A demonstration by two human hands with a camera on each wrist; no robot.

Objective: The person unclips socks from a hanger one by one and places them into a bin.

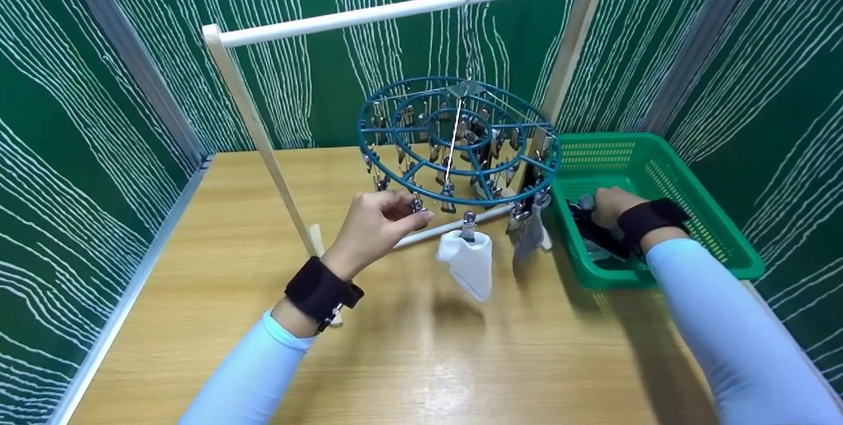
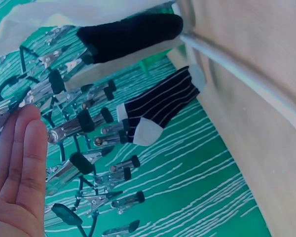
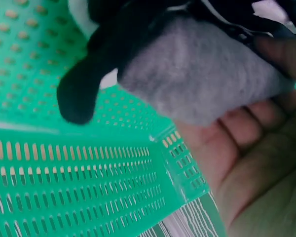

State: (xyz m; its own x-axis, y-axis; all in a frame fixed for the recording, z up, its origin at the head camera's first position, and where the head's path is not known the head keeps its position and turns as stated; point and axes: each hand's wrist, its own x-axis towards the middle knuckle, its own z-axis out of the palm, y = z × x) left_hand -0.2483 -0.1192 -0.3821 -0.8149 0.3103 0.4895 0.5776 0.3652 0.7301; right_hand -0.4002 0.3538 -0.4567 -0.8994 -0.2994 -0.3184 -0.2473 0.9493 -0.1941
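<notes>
A round teal clip hanger with several metal clips hangs from the rail of a wooden rack. On its near rim hang a white sock and a dark striped sock. My left hand is raised to that rim and pinches a metal clip. The left wrist view shows that hand's fingers beside the clips, with the striped sock and a black sock beyond. My right hand is down inside the green basket. It grips a grey sock next to a black one.
The rack stands on a wooden table, with the basket at the table's right edge. Green patterned curtains close in the back and both sides. A metal strip runs along the table's left edge.
</notes>
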